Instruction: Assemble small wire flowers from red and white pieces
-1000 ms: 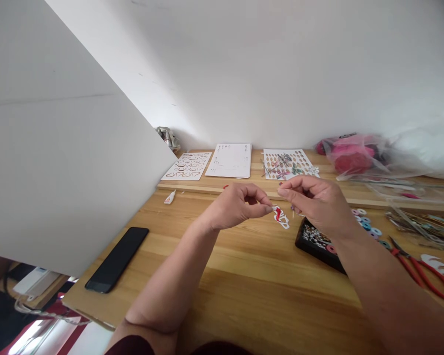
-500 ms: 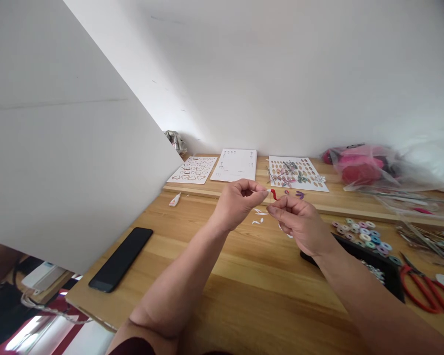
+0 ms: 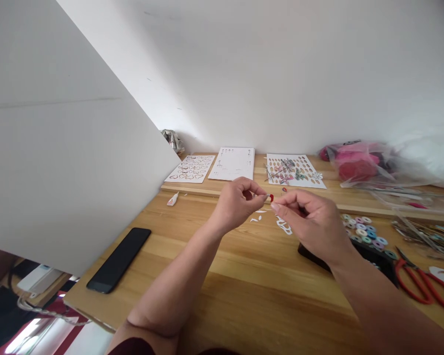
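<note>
A small curved piece, red with a white end (image 3: 271, 197), is held in the air between my two hands above the wooden table. My left hand (image 3: 240, 203) pinches its pale end between thumb and fingertips. At the red end, the thumb and fingers of my right hand (image 3: 313, 219) are pinched together and cover part of it. Whether a thread runs between the fingers is too fine to tell. Below lie thin white cut-out slips (image 3: 258, 215) and a white looped cut-out (image 3: 283, 225). A small red-and-blue piece (image 3: 284, 189) rests just beyond the hands.
At the back are three patterned sheets, one (image 3: 295, 170) bearing wire flowers. Thread spools (image 3: 360, 231), a black tray (image 3: 383, 264) and red-handled scissors (image 3: 416, 282) are at right. Leftward lie a phone (image 3: 119, 260) and a small glue tube (image 3: 172, 199). A grey panel (image 3: 77, 162) borders the left.
My right hand has turned and its fingers have shifted, hiding more of the red piece. The piece shows shorter now. My left hand has stayed nearly in place.
</note>
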Action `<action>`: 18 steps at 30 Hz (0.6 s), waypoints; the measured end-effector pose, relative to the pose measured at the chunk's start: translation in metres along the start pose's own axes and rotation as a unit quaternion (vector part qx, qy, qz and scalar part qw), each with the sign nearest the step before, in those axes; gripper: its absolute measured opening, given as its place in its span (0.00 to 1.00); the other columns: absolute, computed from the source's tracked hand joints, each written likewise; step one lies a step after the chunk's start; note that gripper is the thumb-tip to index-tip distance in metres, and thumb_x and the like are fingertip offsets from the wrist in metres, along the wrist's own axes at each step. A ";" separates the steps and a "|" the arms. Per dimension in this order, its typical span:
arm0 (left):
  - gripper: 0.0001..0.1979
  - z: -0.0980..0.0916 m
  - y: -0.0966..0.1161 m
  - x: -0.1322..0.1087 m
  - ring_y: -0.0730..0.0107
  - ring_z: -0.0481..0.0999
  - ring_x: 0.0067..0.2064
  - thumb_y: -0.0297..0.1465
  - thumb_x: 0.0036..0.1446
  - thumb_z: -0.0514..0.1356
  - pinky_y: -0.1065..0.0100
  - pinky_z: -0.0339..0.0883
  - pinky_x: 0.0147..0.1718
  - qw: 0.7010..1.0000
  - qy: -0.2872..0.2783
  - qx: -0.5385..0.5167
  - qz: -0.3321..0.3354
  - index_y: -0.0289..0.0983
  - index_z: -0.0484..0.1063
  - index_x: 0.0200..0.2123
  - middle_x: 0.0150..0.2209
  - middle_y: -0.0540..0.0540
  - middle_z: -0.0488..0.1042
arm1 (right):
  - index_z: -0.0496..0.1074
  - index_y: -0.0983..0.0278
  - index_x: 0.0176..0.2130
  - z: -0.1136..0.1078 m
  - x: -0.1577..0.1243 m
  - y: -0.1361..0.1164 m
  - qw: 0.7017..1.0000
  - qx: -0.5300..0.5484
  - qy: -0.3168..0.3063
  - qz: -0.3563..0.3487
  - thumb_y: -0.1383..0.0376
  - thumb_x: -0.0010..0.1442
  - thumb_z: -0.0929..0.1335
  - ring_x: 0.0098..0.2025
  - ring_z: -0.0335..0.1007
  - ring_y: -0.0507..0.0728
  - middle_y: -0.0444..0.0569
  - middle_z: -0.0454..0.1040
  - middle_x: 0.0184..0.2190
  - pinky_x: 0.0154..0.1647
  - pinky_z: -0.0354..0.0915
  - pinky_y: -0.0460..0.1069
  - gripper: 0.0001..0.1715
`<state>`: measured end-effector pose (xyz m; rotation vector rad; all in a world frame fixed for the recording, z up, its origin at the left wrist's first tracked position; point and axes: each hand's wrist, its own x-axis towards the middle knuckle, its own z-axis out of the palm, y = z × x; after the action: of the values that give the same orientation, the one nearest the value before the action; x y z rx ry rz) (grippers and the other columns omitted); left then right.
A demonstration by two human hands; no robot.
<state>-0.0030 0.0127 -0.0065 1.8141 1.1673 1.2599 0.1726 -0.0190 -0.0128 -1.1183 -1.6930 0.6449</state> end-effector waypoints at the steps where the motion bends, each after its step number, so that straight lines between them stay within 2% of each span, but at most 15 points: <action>1: 0.06 -0.001 0.001 -0.001 0.77 0.66 0.30 0.32 0.51 0.65 0.72 0.60 0.29 1.000 -0.022 0.002 -0.005 0.34 0.75 0.28 0.32 0.47 0.73 | 0.76 0.63 0.31 -0.003 0.001 0.000 1.000 -0.011 0.015 -0.010 0.61 0.59 0.71 0.21 0.51 0.48 0.40 0.61 0.18 0.21 0.49 0.47 0.08; 5: 0.07 -0.003 0.006 -0.005 0.76 0.66 0.29 0.33 0.53 0.64 0.72 0.59 0.28 0.992 -0.115 -0.020 -0.045 0.34 0.75 0.30 0.28 0.48 0.72 | 0.77 0.62 0.31 -0.017 0.008 0.003 0.998 -0.032 0.053 -0.024 0.61 0.59 0.72 0.21 0.50 0.48 0.39 0.58 0.17 0.21 0.49 0.47 0.07; 10: 0.10 -0.006 0.007 -0.006 0.77 0.65 0.29 0.36 0.52 0.67 0.71 0.57 0.28 0.975 -0.188 -0.088 -0.081 0.34 0.75 0.31 0.29 0.48 0.72 | 0.78 0.62 0.31 -0.020 0.017 0.014 0.999 0.019 0.031 0.013 0.59 0.57 0.73 0.22 0.51 0.49 0.41 0.62 0.19 0.22 0.49 0.47 0.08; 14: 0.12 -0.008 0.007 -0.005 0.80 0.61 0.26 0.36 0.51 0.68 0.72 0.53 0.26 0.960 -0.190 -0.171 -0.112 0.34 0.75 0.32 0.27 0.51 0.69 | 0.77 0.62 0.29 -0.013 0.022 0.025 0.985 0.152 -0.008 0.078 0.56 0.52 0.76 0.21 0.52 0.48 0.42 0.66 0.20 0.22 0.48 0.47 0.12; 18: 0.13 -0.009 0.007 -0.002 0.83 0.54 0.22 0.38 0.50 0.69 0.72 0.46 0.23 0.954 -0.162 -0.218 -0.129 0.34 0.73 0.31 0.21 0.55 0.64 | 0.74 0.63 0.26 -0.003 0.023 0.031 0.937 0.297 -0.050 0.177 0.54 0.43 0.80 0.19 0.51 0.46 0.40 0.64 0.18 0.20 0.47 0.46 0.19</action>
<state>-0.0097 0.0080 0.0013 1.4186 0.8309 0.9352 0.1844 0.0150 -0.0265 -0.9535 -1.2421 1.3570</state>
